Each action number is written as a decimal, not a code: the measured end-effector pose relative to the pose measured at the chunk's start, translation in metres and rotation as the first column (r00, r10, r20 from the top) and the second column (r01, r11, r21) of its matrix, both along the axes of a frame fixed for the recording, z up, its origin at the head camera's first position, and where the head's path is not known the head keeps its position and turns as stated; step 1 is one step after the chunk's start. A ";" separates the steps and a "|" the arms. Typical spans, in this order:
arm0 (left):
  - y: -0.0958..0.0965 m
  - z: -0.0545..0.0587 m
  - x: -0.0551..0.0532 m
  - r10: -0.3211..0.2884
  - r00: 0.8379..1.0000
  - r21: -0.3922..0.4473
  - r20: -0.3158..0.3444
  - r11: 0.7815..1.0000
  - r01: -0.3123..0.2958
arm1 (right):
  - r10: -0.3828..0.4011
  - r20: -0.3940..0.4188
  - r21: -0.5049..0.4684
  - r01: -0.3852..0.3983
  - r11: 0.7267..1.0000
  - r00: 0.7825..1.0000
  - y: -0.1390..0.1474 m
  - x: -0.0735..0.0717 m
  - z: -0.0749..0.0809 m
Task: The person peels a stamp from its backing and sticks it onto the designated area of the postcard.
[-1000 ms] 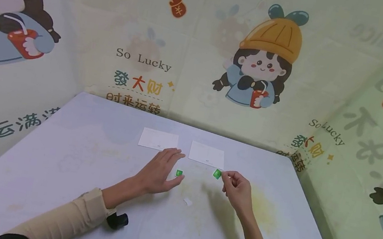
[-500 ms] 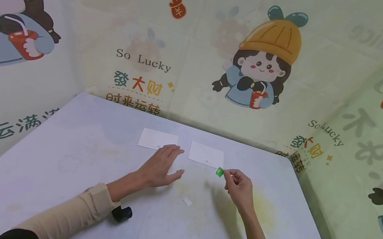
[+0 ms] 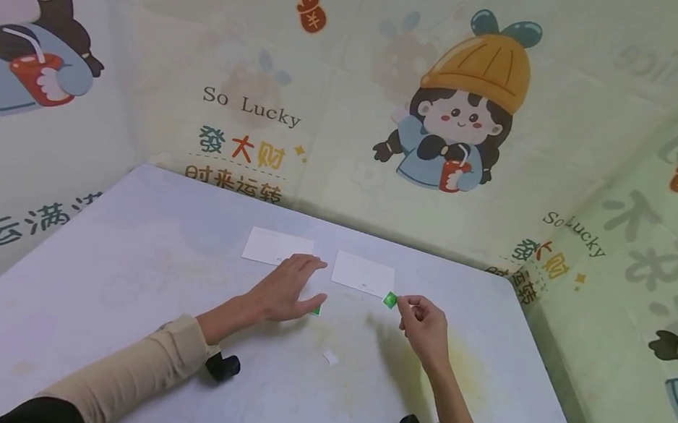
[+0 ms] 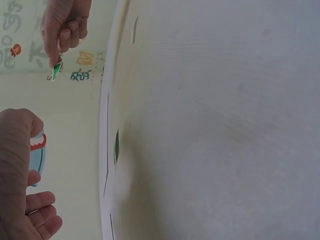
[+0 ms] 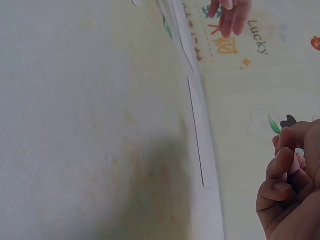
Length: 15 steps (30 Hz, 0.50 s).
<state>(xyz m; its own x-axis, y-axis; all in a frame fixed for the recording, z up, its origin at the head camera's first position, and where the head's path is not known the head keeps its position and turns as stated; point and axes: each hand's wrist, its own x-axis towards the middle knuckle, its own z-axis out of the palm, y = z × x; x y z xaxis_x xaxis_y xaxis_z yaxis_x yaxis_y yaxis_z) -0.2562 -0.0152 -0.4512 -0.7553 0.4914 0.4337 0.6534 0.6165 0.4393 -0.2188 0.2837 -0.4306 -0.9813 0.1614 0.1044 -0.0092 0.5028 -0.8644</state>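
Between thumb and forefinger, my right hand [image 3: 425, 330] pinches a small green square sticker [image 3: 390, 299] with a pale border, raised off the table by the near right corner of a white card [image 3: 364, 272]. The right wrist view shows this sticker [image 5: 273, 124] slightly bent. My left hand [image 3: 282, 292] hovers over the table with fingers spread and holds nothing. A second green sticker [image 3: 316, 311] lies on the table, partly hidden behind the left thumb; the left wrist view shows it [image 4: 116, 149] edge-on. Another white card [image 3: 271, 245] lies beyond the left hand, its corner covered by the fingers.
A small white paper scrap [image 3: 331, 358] lies on the pale table [image 3: 172, 274] between the forearms. Printed cloth walls [image 3: 343, 95] stand along the table's back and sides. Each wrist carries a black camera, such as the left wrist camera [image 3: 222, 367].
My right hand has risen slightly away from me with the pinched sticker. The left hand has shifted a little forward, and its thumb now covers part of the sticker on the table.
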 end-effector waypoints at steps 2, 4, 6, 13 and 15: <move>0.001 0.000 -0.002 -0.004 1.000 0.002 0.020 1.000 0.004 | 0.000 -0.003 0.002 0.000 1.000 1.000 0.001 -0.002 -0.001; 0.002 0.000 -0.003 -0.007 0.999 0.004 0.040 1.000 0.007 | -0.001 -0.006 0.002 0.001 1.000 1.000 0.001 -0.003 -0.002; 0.003 -0.001 -0.005 -0.007 0.999 0.005 0.049 1.000 0.007 | -0.002 -0.010 -0.001 0.002 1.000 1.000 0.002 -0.005 -0.003; 0.006 0.000 -0.013 0.001 0.998 -0.010 0.067 1.000 0.000 | -0.003 -0.015 0.004 0.003 1.000 1.000 0.002 -0.010 -0.007; 0.007 0.000 -0.015 0.005 0.998 -0.014 0.070 1.000 -0.004 | 0.003 -0.020 0.005 -0.003 1.000 1.000 0.002 -0.011 -0.008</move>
<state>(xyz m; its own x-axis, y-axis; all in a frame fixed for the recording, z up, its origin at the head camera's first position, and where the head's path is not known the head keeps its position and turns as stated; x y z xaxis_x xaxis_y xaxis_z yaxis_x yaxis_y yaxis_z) -0.2709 -0.0084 -0.4510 -0.7860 0.4932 0.3728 0.6183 0.6259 0.4754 -0.2294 0.2860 -0.4388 -0.9795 0.1582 0.1250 -0.0282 0.5068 -0.8616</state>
